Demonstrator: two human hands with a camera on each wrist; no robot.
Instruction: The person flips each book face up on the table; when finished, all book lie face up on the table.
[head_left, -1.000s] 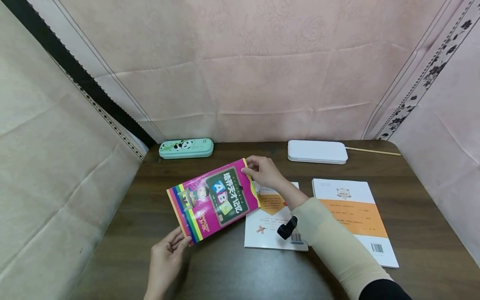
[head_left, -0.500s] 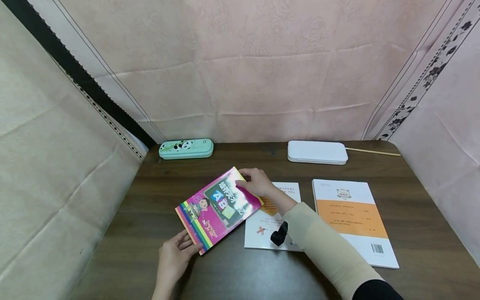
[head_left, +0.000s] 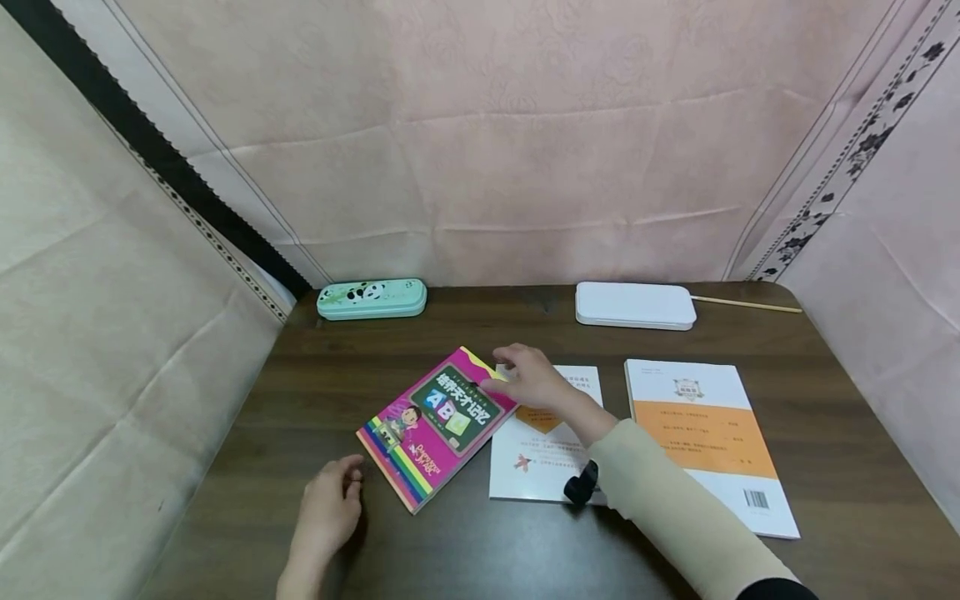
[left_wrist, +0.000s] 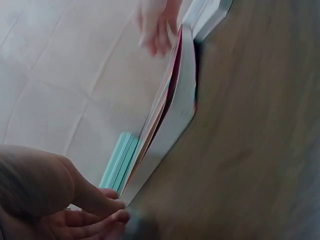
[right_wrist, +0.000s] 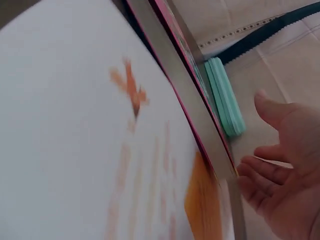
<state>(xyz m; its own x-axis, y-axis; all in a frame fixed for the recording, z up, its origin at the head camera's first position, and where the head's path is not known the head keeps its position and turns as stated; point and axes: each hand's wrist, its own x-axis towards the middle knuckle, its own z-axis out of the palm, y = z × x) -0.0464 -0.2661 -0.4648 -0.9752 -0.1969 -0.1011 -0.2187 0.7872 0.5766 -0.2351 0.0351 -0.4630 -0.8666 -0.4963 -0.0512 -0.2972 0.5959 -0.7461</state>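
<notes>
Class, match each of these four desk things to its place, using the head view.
Things:
1. pink book
2. panda case
3. white box
4. orange book

Places:
A. back right, by the wall
B. front right
C. under the right hand's fingertips
D. back left

Pairs: 1-C, 2-D, 3-A, 4-B

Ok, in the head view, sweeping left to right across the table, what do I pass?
Left hand → pink book → right hand → white and orange booklet. Along the back edge: panda pencil case → white case → wooden stick.
</notes>
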